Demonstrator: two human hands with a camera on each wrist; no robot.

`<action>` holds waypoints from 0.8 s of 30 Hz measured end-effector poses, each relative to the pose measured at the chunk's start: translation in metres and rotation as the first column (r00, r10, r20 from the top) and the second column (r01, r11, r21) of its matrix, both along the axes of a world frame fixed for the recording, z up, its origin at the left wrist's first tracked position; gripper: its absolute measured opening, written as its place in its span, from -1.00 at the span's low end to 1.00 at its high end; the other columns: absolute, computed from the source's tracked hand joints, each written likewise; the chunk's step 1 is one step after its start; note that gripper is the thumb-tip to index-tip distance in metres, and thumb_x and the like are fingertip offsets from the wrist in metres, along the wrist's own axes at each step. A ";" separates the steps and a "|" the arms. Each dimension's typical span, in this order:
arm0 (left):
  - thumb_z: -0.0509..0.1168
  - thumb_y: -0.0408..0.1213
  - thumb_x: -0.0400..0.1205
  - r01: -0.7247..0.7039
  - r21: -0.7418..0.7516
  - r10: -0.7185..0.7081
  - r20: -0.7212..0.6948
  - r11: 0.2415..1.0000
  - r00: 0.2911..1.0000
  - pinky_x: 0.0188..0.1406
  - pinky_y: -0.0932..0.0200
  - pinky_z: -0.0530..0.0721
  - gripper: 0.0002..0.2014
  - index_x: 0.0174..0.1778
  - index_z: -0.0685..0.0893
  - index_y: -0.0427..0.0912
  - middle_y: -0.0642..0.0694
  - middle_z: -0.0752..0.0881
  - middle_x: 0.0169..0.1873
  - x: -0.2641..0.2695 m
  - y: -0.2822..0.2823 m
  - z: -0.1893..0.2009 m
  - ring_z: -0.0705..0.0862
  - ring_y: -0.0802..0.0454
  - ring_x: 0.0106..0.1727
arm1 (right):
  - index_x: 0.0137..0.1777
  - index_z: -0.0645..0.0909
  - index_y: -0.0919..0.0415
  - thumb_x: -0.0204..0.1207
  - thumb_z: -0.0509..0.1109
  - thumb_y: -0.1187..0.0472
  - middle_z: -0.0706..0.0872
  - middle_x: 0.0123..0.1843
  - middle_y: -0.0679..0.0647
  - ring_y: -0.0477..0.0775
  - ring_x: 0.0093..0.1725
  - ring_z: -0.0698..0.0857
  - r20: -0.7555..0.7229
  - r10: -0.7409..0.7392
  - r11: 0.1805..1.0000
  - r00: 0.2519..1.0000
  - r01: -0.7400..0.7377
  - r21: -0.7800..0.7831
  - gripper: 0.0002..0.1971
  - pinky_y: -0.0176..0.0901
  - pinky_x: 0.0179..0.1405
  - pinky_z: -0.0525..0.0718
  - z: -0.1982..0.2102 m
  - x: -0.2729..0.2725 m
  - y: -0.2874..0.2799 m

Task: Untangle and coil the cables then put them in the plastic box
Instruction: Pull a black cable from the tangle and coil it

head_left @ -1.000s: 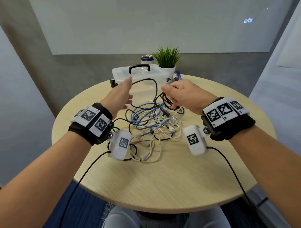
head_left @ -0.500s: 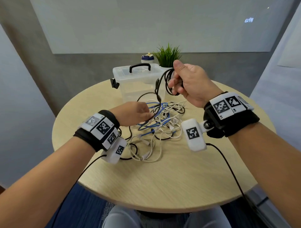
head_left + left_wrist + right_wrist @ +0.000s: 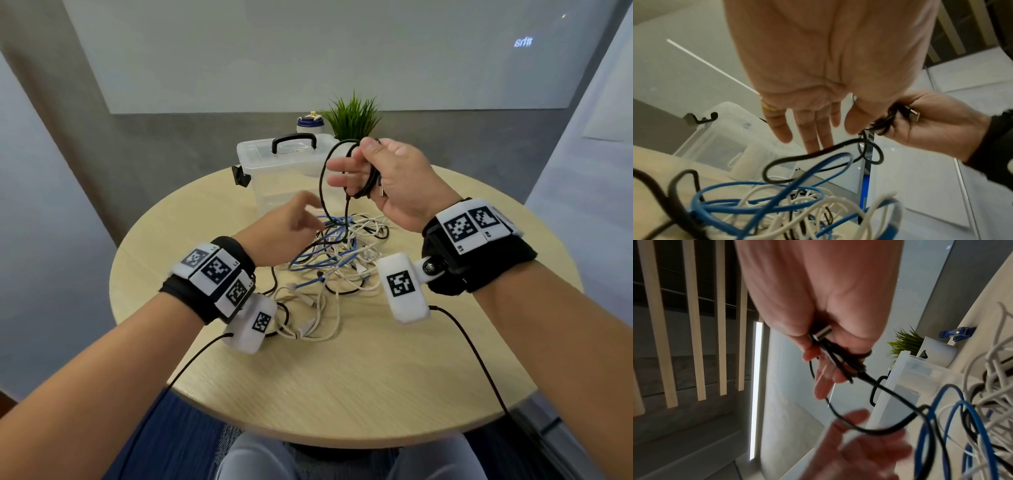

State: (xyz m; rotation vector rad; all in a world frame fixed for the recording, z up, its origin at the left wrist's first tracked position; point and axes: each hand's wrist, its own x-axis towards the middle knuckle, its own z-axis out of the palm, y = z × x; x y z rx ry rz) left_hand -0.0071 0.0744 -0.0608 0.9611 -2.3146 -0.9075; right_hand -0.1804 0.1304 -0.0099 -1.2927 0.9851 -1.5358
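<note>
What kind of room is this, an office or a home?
Probably an office meeting room: a large whiteboard-like panel fills the wall, a small round table stands against it with a potted plant, and the floor is blue carpet.

Even, soft indoor light; head view sharp with bowed edges. Wrist views dimmer, motion-blurred, ceiling light strip (image 3: pixel 756 386) glaring.

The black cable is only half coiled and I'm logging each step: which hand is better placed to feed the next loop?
Probably the left hand: open, at the black cable above the tangled pile. The right hand grips the coil.
</note>
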 end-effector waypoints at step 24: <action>0.26 -0.26 0.61 0.197 -0.418 -0.063 0.313 0.887 0.948 -0.04 -0.09 0.59 -0.91 -0.13 0.61 -0.20 -0.07 0.71 -0.21 -0.014 0.014 -0.009 0.63 -0.13 -0.15 | -0.03 0.43 0.29 0.75 0.09 0.30 0.71 0.14 0.36 0.25 0.14 0.74 0.380 -0.008 0.999 0.925 0.024 -0.037 -0.86 0.00 0.28 0.62 0.006 0.002 -0.005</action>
